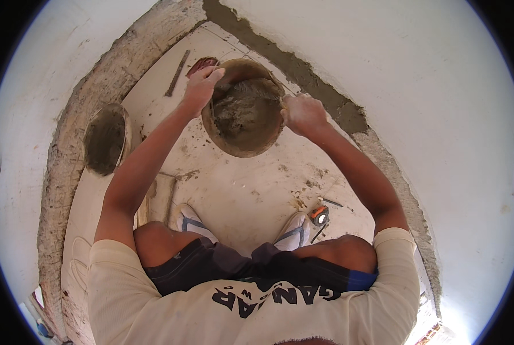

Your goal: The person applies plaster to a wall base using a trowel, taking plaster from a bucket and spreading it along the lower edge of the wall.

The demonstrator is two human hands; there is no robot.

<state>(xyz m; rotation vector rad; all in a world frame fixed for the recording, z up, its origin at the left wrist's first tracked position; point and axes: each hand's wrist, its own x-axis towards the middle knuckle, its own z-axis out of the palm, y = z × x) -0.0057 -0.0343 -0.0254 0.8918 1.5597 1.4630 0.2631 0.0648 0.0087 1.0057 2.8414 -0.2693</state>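
Observation:
A round bucket (pixel 246 69) stands tilted on the floor ahead of me, with wet grey mortar (pixel 241 112) inside. My left hand (pixel 201 89) is closed at the bucket's left rim, thumb toward the opening. On the opposite side my right hand (pixel 306 115) is closed on the right rim, its fingers partly hidden. Just beyond my left hand lies a reddish object (pixel 204 63), partly covered, whose kind I cannot make out. A thin dark bar (pixel 178 73) lies to its left.
A second mortar-stained bucket (pixel 104 141) leans at the left. By my right foot lie an orange-and-black tape measure (pixel 320 215) and a pencil (pixel 331 202). Fresh mortar (pixel 303 72) runs along the right wall's base; rough bare masonry (pixel 90 95) borders the left wall.

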